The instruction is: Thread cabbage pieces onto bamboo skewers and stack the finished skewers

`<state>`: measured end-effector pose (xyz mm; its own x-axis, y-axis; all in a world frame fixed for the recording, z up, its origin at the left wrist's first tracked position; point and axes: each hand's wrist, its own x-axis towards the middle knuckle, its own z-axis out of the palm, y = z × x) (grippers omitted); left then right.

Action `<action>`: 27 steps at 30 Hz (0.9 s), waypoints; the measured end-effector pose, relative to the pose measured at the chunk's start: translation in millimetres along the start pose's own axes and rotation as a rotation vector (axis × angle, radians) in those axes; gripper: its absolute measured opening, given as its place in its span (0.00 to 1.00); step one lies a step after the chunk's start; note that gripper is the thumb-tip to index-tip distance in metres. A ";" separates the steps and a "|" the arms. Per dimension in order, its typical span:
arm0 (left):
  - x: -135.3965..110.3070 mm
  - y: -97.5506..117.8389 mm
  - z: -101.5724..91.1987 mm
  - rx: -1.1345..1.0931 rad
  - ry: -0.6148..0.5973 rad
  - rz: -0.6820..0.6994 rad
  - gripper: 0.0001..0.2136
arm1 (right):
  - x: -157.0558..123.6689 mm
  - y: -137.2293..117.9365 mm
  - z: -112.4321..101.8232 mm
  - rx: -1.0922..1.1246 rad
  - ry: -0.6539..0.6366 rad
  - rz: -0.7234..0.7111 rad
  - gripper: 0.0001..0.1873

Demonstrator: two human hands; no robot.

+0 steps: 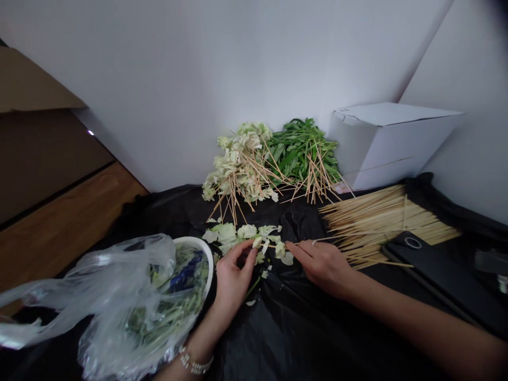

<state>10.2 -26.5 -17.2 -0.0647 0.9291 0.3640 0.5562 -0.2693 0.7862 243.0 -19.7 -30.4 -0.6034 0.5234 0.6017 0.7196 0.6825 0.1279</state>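
Observation:
My left hand (235,272) pinches a small pale cabbage leaf piece (257,242) between thumb and fingertips, at the left end of a thin wooden skewer. Closed round the skewer (293,243) is my right hand (323,263), which holds it nearly level. Another cabbage piece (280,249) sits along the skewer near my right fingertips. Loose cabbage leaves (224,233) lie just beyond my hands on the black plastic sheet (262,338). Whether the skewer's tip has gone through the left piece is hidden by my fingers.
Against the wall rest skewered cabbage (238,153) and skewered green leaves (296,151). A bundle of bare skewers (381,214) and a black phone (432,275) lie right, before a white box (397,137). At left, a clear plastic bag (115,296) covers a white-rimmed bowl (208,254) of greens.

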 end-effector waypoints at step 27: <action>-7.0 -3.2 1.8 -0.062 -0.046 0.027 0.07 | -1.5 -2.4 -4.0 0.058 -0.083 0.011 0.22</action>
<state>10.4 -31.7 -23.2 -0.0112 0.9315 0.3635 0.5046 -0.3086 0.8063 243.5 -24.1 -28.4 -0.6235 0.5700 0.5351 0.7068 0.7035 0.0743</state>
